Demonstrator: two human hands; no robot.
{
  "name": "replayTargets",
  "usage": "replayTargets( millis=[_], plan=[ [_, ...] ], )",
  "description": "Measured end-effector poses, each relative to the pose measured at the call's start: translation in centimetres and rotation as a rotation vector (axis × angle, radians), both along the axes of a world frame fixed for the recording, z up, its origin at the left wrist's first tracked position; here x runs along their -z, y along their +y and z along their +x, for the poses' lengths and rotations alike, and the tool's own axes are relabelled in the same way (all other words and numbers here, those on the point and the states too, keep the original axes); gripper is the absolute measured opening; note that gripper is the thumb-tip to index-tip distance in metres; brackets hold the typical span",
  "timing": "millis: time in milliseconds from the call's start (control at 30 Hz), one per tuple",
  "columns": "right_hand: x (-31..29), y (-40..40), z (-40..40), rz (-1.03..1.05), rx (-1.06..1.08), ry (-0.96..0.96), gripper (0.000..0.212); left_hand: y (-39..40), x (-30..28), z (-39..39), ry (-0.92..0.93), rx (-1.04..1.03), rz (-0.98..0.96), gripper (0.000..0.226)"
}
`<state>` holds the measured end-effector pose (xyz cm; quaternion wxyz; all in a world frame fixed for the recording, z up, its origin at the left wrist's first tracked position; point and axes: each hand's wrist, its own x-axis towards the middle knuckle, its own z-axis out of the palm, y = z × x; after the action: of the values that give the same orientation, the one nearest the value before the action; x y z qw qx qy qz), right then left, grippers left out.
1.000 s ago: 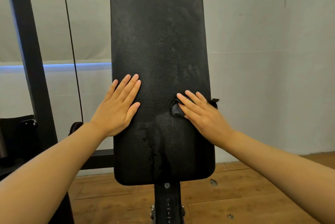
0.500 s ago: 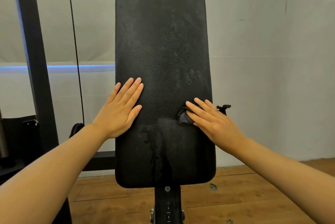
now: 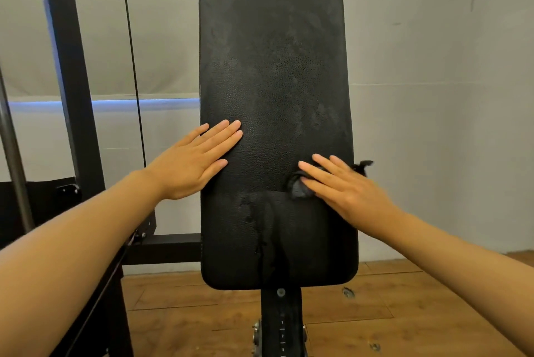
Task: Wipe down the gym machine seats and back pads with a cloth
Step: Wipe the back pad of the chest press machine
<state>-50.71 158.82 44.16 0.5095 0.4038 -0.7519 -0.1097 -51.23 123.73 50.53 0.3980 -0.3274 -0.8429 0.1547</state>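
Right hand (image 3: 351,193), fingers flat, has slid the dark cloth (image 3: 299,187) slightly rightward along the back pad (image 3: 271,67)'s lower right edge; left hand (image 3: 193,161) stays flat, bracing — wiping continues.

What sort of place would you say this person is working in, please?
Most likely a gym or home workout room. A long black padded back pad stands on an adjustable post, and a black machine frame with a thin cable stands to the left, on a wooden floor.
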Motion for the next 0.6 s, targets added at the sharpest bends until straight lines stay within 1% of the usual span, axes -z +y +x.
replayTargets(
  millis=[67,133,233,300,367,433,533,600],
  plan=[
    [0.5,0.9,0.4,-0.027,0.028,-0.01,0.04,-0.3,-0.3,-0.1,0.016,-0.006,-0.044,0.056],
    [0.8,-0.4,0.3,-0.074,0.015,-0.012,0.039,-0.3,-0.5,-0.3,0.026,-0.006,-0.059,0.056],
    [0.8,-5.5,-0.3,-0.113,-0.057,0.009,0.036,-0.7,-0.8,-0.4,0.039,-0.004,-0.087,0.056],
    [0.7,-9.6,-0.6,-0.09,-0.09,0.02,0.04,-1.0,-1.4,-0.3,0.027,0.009,-0.12,0.056],
    [0.7,-12.4,-0.5,-0.081,-0.075,0.005,0.045,-1.4,-2.2,-0.3,0.006,0.019,-0.16,0.055],
    [0.7,-12.4,-0.3,-0.061,-0.048,-0.016,0.046,-1.8,-2.9,-0.4,0.007,0.006,-0.206,0.054],
    [0.9,-9.3,0.0,0.011,-0.017,-0.014,0.045,-2.0,-2.8,-0.7,0.057,-0.007,-0.228,0.054],
    [1.3,-7.4,0.3,-0.013,-0.002,-0.013,0.044,-1.9,-2.2,-0.9,0.109,-0.011,-0.212,0.055]
  ],
)
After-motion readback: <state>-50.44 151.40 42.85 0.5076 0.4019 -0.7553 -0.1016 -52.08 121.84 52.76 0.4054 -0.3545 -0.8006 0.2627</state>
